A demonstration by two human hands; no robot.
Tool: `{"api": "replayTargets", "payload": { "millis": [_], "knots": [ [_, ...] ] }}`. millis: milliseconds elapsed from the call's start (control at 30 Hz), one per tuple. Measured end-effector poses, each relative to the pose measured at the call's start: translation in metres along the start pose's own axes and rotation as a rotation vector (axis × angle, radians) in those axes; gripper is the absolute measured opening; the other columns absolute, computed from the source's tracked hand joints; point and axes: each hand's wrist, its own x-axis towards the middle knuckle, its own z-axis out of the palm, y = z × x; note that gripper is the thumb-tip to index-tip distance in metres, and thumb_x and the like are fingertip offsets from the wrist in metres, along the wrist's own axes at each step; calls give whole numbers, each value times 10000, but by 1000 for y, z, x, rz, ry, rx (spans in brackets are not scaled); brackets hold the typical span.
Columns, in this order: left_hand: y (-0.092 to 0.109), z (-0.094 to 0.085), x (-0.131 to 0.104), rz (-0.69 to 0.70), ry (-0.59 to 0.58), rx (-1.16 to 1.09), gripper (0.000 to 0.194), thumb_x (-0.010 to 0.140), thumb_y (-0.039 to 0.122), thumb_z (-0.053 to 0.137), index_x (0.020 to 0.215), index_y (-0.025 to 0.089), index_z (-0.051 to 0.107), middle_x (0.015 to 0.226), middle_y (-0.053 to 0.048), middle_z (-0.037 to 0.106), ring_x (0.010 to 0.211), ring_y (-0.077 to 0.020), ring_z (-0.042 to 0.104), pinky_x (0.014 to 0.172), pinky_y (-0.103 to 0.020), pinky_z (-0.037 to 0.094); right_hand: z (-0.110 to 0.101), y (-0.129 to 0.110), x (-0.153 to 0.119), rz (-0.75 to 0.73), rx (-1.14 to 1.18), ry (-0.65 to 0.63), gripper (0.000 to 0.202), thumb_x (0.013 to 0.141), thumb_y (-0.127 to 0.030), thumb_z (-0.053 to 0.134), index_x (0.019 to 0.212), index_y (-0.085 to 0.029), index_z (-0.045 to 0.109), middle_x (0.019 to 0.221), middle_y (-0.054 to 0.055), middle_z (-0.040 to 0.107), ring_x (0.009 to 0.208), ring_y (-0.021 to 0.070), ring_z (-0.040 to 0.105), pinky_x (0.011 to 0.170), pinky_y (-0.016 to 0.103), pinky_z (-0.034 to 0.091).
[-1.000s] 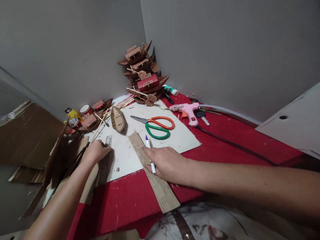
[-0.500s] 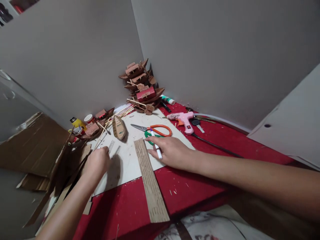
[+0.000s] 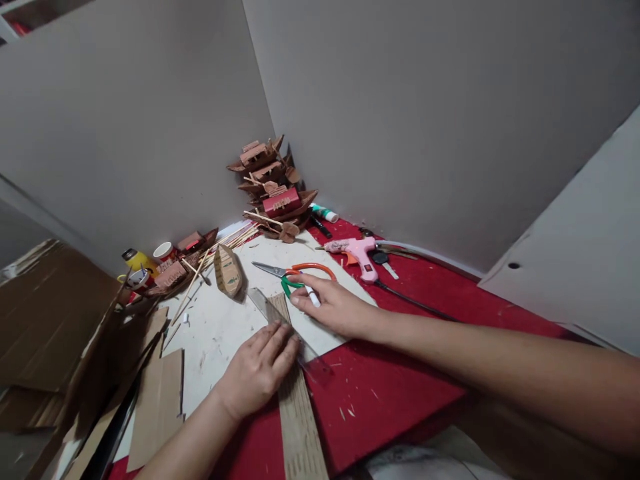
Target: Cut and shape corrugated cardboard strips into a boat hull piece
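Apparently pinning clear ruler (image 3: pixel 259 302) aslant on cardboard strip (image 3: pixel 301 427), laid across white sheet (image 3: pixel 213 337) & red tabletop (image 3: pixel 395 393), w/ bunched, bent fingers of L hand (image 3: pixel 260 362), prob. vs. slipping. Holding white marker (image 3: pixel 313 297) in part-curled R hand (image 3: pixel 337 308), near scissors (image 3: pixel 275 270).

a left hand (image 3: pixel 265 363) presses a clear plastic ruler (image 3: pixel 261 303) slantwise across a long strip of ridged brown cardboard (image 3: pixel 301 423), while the right hand (image 3: pixel 333 305) holds a white marker (image 3: pixel 313 297) just beside orange-and-green-handled scissors (image 3: pixel 280 272). a small unpainted cardboard boat (image 3: pixel 229 272) sits on the white sheet (image 3: pixel 207 353) covering part of the red bench (image 3: pixel 380 400). brown model boats (image 3: pixel 281 203) are stacked by the grey wall corner (image 3: pixel 270 113), near a pink glue gun (image 3: pixel 363 253).
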Motion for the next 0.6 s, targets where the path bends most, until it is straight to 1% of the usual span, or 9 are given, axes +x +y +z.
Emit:
{"api": "replayTargets", "payload": {
  "millis": [67,133,233,367,467,533,600],
  "knots": [
    [-5,6,-5,-35,-16,-40,341,910,126,366,1169,85,584,1182,-189,637,1146,-265,570,908,-392,524,3,1,4,13,26,-25,423,860,-245,503,1256,-98,497,1147,147,633,1038,211,607,932,368,450],
    [-4,9,-8,-48,-24,-74,342,909,120,376,1183,87,578,1189,-191,633,1160,-269,561,912,-396,524,7,0,8,19,21,-51,457,863,-253,497,1292,-99,463,1160,154,628,1050,221,606,928,385,454],
    [3,10,-8,-49,-35,-119,339,900,120,416,1201,89,569,1197,-189,630,1179,-278,546,922,-400,521,12,-5,13,19,-68,-76,522,856,-261,506,1340,-86,420,1195,175,609,1097,246,582,953,415,431],
    [12,10,-11,-79,-34,-162,349,873,113,469,1206,85,569,1203,-193,626,1161,-299,557,922,-415,523,19,-15,17,24,-138,-160,596,861,-294,509,1387,-56,361,1274,211,552,1158,267,542,981,416,408],
    [18,12,-17,-124,-27,-177,353,854,103,491,1197,85,577,1188,-184,637,1133,-301,576,914,-416,530,26,-19,21,5,-75,-257,602,870,-302,506,1396,-55,347,1279,197,552,1153,248,548,980,383,415],
    [23,13,-20,-166,-35,-189,356,852,108,499,1200,84,574,1195,-173,635,1142,-295,568,932,-412,519,31,-19,24,-2,4,-329,581,874,-298,506,1391,-79,356,1272,170,564,1126,221,568,958,351,437],
    [27,14,-21,-221,-41,-208,361,858,119,498,1211,83,566,1213,-161,626,1162,-286,552,960,-405,501,34,-18,26,1,75,-347,539,879,-285,504,1372,-105,382,1255,144,583,1093,196,588,933,329,456]
  ]
}}
